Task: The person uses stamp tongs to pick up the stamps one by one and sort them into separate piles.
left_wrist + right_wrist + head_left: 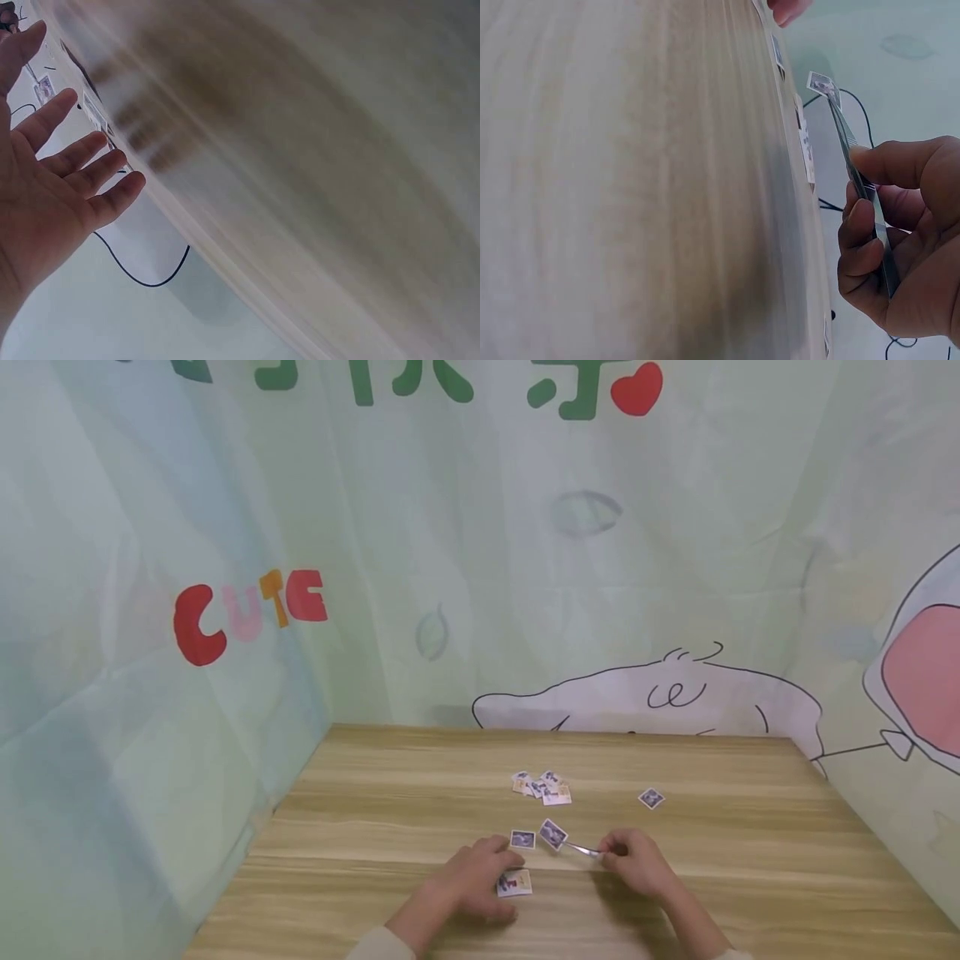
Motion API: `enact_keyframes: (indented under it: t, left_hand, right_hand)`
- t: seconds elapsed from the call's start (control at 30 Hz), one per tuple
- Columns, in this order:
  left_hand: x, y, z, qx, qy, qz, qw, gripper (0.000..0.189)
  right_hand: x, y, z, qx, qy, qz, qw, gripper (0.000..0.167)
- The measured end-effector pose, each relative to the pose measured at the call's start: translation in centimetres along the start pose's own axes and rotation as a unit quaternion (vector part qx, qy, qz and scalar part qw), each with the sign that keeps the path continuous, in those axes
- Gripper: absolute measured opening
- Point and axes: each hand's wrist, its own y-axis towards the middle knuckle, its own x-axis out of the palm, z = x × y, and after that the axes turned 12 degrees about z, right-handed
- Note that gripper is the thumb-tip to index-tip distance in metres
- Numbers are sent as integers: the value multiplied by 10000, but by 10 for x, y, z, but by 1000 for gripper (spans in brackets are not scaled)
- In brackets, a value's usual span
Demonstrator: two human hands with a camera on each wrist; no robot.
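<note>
Wood-grain tabletop point(360, 827), small card point(553, 834) up in tweezers point(581, 850)

Nearest: left hand point(476, 872), fingers spread and loose, grip empty as far as seen. Larger picture card point(516, 883) lies between its thumb and forefinger; can't tell if they touch it.

Right hand point(637, 860) opposite: grip closed round the tweezers, thumb on one side, fingers curled on the other. Tweezer tips have the small card by a corner. Card is tilted, looks raised off the tabletop in the right wrist view.

Step in hand, my read: moving a small card by tweezers, left hand on standby. Next move probably calls for steady thumb pressure, then levelling the card before any release; a corner hold could let it swivel or slip.

Just left of the held card, a second small card point(522, 839) lies flat. Beyond, a loose overlapping pile point(555, 795) of cards. Lone card point(651, 798) off to the right, well apart from the pile.

Tabletop is pale brown, streaky grain, runs up to the backdrop point(450, 527). Backdrop: pale green, creased, wraps back and sides. Outlined animal drawing point(600, 693) at the far edge, "CUTE" lettering point(197, 639) on the left, pink balloon drawing point(926, 668) on the right, red heart point(637, 389) up top beside green characters point(581, 397).
</note>
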Motion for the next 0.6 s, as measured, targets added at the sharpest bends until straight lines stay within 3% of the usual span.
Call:
enact_keyframes:
  t: [0.6]
  left_hand:
    - [11,13,-2,67,88,-160,9998,73]
  right_hand:
    - [-22,-4,18,714,104,433,9965,5]
